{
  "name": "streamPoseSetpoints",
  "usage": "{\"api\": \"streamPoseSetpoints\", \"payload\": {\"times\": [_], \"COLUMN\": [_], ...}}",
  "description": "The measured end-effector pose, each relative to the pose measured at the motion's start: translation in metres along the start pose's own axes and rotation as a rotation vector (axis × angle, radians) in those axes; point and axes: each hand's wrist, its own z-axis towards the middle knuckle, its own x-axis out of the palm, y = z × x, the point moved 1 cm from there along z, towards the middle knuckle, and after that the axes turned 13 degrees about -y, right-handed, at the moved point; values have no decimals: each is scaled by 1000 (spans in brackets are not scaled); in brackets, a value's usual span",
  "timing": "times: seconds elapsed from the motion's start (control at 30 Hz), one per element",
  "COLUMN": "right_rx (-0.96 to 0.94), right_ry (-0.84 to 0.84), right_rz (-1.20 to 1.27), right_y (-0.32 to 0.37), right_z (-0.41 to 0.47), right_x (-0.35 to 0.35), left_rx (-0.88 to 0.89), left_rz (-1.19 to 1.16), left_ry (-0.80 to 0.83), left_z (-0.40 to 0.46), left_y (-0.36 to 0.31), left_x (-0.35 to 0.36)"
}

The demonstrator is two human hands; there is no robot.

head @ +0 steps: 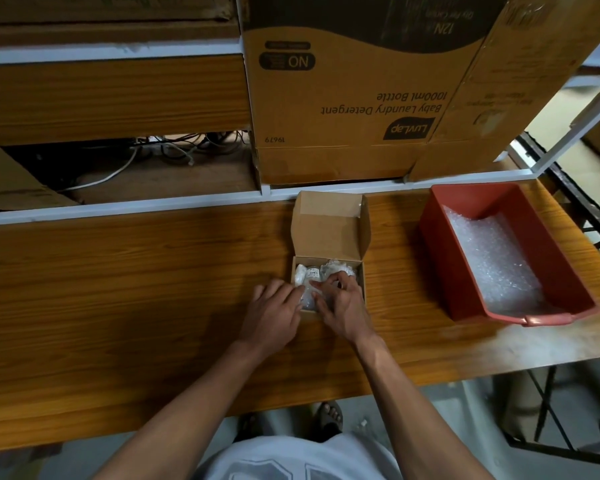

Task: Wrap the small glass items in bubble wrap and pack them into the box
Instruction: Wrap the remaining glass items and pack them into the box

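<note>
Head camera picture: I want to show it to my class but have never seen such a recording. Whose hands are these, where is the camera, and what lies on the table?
There is no machine: a person wears one camera on the head, looking down at their own bare arms. On the wooden table stands a small cardboard box, lid open, with bubble-wrapped items inside. The left hand and right hand both reach into it, fingers on the wrapped bundles. To the right sits a red tub of bubble wrap.

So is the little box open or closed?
Open. The box has its lid standing up at the back, and wrapped items show inside.
</note>
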Motion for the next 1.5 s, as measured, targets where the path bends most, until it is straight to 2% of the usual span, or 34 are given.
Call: {"api": "streamPoseSetpoints", "payload": {"times": [0.27, 0.5, 0.77, 0.97, 1.13, 1.4, 1.5], "right_rx": [3, 12, 6, -6, -4, -33, -34], "right_ry": [10, 22, 30, 23, 13, 1, -6], "right_rz": [9, 16, 14, 16, 38, 30, 30], "right_y": [2, 2, 1, 0, 0, 5, 6], "right_z": [0, 0, -1, 0, 0, -1, -1], "right_x": [-2, -2, -2, -1, -2, -6, -7], "left_rx": [-1, -65, 15, -55, -103, 84, 99], "left_rz": [34, 70, 119, 61, 90, 169, 182], "left_ry": [-17, 202, 214, 319, 303, 508, 506], "left_z": [-3, -10, 3, 6, 34, 61, 69], "left_y": [-6, 7, 6, -2, 3, 11, 5], "left_x": [-1, -2, -4, -10, -14, -1, -3]}}
